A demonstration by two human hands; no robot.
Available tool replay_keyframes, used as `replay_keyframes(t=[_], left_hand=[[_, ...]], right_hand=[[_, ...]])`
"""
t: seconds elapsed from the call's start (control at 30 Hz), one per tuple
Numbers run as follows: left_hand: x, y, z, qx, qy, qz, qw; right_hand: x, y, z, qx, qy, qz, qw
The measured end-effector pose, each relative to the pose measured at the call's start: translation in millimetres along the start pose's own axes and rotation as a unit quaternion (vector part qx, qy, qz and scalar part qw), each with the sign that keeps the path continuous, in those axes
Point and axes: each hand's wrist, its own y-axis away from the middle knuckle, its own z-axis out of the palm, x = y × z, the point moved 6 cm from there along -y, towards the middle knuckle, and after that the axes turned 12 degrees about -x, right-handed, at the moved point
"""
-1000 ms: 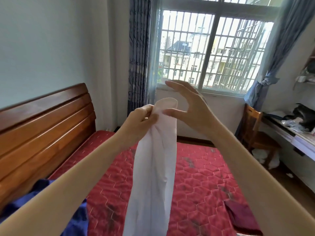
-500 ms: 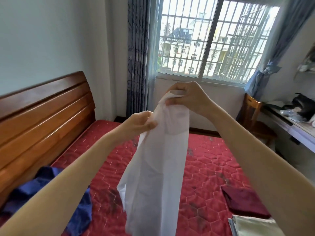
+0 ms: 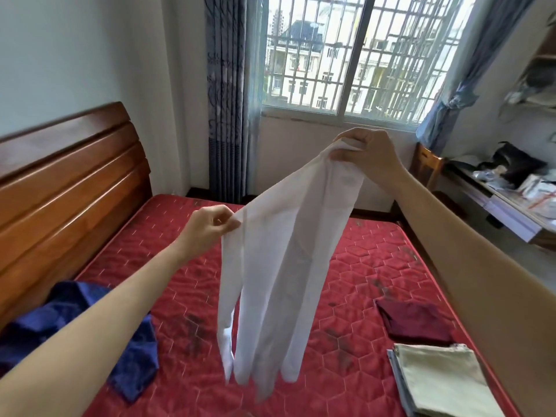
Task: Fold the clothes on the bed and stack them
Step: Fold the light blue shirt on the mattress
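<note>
Hanging mid-frame over the red bed (image 3: 186, 254), the white garment (image 3: 279, 266) is pinched at its top edge by both my hands: left hand (image 3: 207, 230) lower, right hand (image 3: 370, 152) higher. Lower right lies a folded beige piece (image 3: 439, 377), a maroon one (image 3: 415, 323) just beyond it. A blue garment (image 3: 90, 320) sits crumpled lower left.

Daylight through a barred window (image 3: 355, 55), blue curtains (image 3: 228, 94), wooden headboard (image 3: 66, 182).

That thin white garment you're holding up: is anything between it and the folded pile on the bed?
Nothing visible. The thin white garment hangs free from both hands over bare red quilted mattress, and the pale green folded cloth topping the pile lies uncovered.
</note>
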Motion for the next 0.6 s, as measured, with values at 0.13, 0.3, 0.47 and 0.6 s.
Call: replay_keyframes(t=[0.13,0.3,0.47,0.6], left_hand=[[28,14,-19,0.287,-0.200,0.064,0.934],[18,29,61,0.207,-0.247,0.107,0.941],[23,18,112,0.150,-0.144,0.041,0.977],[42,15,142,0.152,-0.104,0.018,0.983]], right_hand=[[-3,3,-1,0.097,0.068,0.048,0.992],[-14,9,12,0.098,0.074,0.046,0.991],[-18,18,17,0.096,0.106,0.051,0.988],[-22,23,7,0.116,0.093,0.061,0.987]])
